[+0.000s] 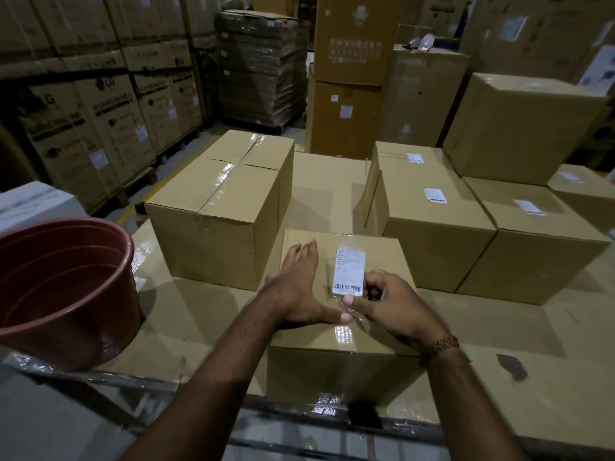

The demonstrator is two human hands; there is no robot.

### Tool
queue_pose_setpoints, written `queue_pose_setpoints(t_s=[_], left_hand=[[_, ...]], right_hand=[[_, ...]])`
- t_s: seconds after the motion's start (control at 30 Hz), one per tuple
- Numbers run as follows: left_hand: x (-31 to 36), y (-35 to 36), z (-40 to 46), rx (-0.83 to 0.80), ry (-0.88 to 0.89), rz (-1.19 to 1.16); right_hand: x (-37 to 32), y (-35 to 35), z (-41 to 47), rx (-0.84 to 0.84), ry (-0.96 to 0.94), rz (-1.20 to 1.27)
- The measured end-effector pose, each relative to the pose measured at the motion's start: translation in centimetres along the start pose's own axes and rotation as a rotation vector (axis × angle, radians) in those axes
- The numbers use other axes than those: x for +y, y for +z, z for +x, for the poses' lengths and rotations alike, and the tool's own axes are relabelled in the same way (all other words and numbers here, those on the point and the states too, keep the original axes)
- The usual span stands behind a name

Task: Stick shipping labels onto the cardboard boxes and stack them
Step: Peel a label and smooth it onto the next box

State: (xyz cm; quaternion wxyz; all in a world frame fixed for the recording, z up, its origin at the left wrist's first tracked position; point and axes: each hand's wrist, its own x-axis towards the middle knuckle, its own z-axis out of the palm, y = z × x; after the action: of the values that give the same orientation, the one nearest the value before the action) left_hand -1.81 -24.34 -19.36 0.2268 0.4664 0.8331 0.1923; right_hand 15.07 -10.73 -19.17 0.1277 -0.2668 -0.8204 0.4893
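A small cardboard box [336, 364] stands at the near edge of the cardboard-covered work surface. My left hand [299, 287] lies flat on its top, fingers straight, thumb stretched toward the label. My right hand [389, 304] pinches the lower end of a white shipping label [348, 271] with a barcode and clear tape around it; the label lies over the box top. A larger unlabelled box [216, 221] stands behind on the left. To the right, several boxes [432, 224] carry white labels, with one big box [519, 128] stacked on top.
A brown plastic bucket [66, 287] stands at the left on the work surface [199, 314]. A white box [30, 201] sits behind it. Stacks of printed cartons [100, 111] on pallets line the left aisle, and tall cartons [349, 78] rise behind.
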Motion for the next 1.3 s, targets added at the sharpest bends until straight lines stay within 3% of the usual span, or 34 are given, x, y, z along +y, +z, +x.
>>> queue_pose_setpoints(t_s=[0.5,1.13,1.3], left_hand=[[-0.5,0.2,-0.1,0.037,0.042,0.009],[-1.0,-0.2,0.2,-0.038,0.124,0.134],[-1.3,-0.1,-0.4,0.015,0.128,0.101]], right_hand=[[0.4,0.2,0.4,0.065,0.05,0.152],[-0.4,1.5,0.3,0.177,0.055,0.307],[-0.5,1.6,0.2,0.164,0.073,0.329]])
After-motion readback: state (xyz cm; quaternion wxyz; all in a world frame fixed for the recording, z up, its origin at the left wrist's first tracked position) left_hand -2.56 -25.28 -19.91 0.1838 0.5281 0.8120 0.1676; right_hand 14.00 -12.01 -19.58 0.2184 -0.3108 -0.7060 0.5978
